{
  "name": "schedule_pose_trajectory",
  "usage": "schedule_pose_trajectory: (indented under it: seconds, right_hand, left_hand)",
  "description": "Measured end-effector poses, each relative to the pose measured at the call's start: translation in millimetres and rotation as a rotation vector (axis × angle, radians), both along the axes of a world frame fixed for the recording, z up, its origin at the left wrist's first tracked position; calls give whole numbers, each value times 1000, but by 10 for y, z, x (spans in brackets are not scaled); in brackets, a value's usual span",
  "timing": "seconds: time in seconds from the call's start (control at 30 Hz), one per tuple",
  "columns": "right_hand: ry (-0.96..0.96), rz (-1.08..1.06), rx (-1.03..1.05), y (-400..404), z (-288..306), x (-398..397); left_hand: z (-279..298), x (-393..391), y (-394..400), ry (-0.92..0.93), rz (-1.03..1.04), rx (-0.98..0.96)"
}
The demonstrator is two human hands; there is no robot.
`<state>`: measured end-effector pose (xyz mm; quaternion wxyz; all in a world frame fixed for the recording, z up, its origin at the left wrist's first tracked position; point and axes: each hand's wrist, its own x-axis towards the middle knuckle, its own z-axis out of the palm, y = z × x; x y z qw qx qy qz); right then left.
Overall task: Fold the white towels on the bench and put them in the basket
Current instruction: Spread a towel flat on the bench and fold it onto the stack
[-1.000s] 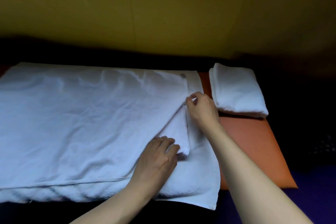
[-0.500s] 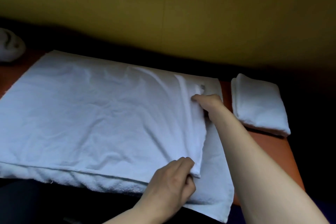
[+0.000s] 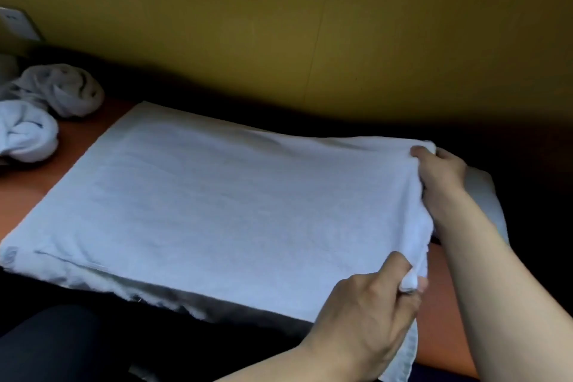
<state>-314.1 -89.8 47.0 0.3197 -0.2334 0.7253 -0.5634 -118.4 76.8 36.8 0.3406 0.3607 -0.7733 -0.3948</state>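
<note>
A large white towel [image 3: 232,211] lies spread over the orange bench [image 3: 443,319], folded over on itself. My left hand [image 3: 366,316] pinches its near right corner. My right hand [image 3: 440,177] grips its far right corner, lifted a little off the bench. Behind my right forearm a folded white towel [image 3: 483,198] is partly hidden. Two crumpled white towels [image 3: 59,90] [image 3: 24,133] sit at the bench's far left. No basket is in view.
A yellow-brown wall [image 3: 279,25] runs along the back of the bench. A dark gap lies between wall and bench. My dark-clothed leg [image 3: 46,344] shows at the lower left. A wall socket [image 3: 15,25] is at the upper left.
The view swung left, bringing the crumpled towels into sight. Both hands now grip the towel's right edge and have drawn it rightward, covering the lower layer's margin.
</note>
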Motion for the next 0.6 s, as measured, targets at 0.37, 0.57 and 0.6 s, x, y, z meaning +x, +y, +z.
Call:
schedule_pose_trajectory:
  seconds: [0.37, 0.57, 0.6]
  right_hand:
    - [-53, 52, 52, -77, -10, 700]
    - [48, 216, 26, -426, 177, 1687]
    - [49, 240, 18, -499, 204, 1877]
  left_hand:
    - [-252, 1167, 2, 30, 378, 266]
    - [-232, 2012, -130, 69, 521, 375]
    - [-210, 2136, -150, 64, 530, 381]
